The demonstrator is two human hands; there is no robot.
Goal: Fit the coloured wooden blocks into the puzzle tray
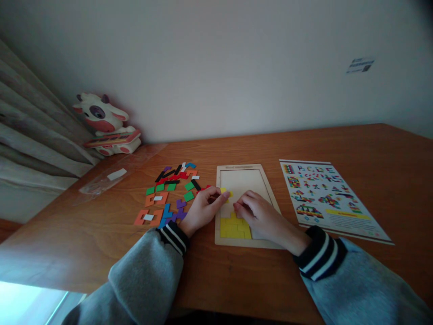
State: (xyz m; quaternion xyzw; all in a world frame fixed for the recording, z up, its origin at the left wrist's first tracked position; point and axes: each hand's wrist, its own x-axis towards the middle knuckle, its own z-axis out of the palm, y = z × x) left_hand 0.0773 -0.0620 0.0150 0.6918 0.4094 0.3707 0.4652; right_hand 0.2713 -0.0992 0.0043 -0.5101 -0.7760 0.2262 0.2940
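Observation:
A wooden puzzle board (242,168) with a raised frame lies on the table. Flat yellow puzzle pieces (233,229) fill its lower left part, packed edge to edge. My left hand (203,208) reaches over the board's left edge, thumb and fingers closed on a yellow puzzle piece (223,190) that sticks out past the fingertips. Just right of it, my right hand (260,215) is over the board's middle, its fingers pinched together above the yellow pieces. Whatever those fingertips hold, if anything, is hidden.
Loose coloured pieces (158,198) in orange, green, black, red, blue and purple lie left of the board. A printed pattern sheet (333,198) lies on the right. A cow toy (108,124) and a clear plastic bag (98,186) are at the back left.

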